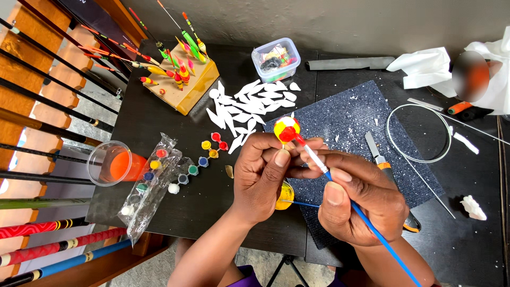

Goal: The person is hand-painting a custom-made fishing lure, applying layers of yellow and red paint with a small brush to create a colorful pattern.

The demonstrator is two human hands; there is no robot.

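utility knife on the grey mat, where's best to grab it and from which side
Probably by the orange handle section of the utility knife, coming from above and from the right. The bare blade points away toward the far side of the grey mat, and the right hand covers the near end.

Orange-filled cup (112,163), white cutouts (249,109), perhaps a craft knife (376,153)

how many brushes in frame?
2. One blue-handled brush in the right hand, tip at the yellow-red float; another lies under the hands, mostly hidden.
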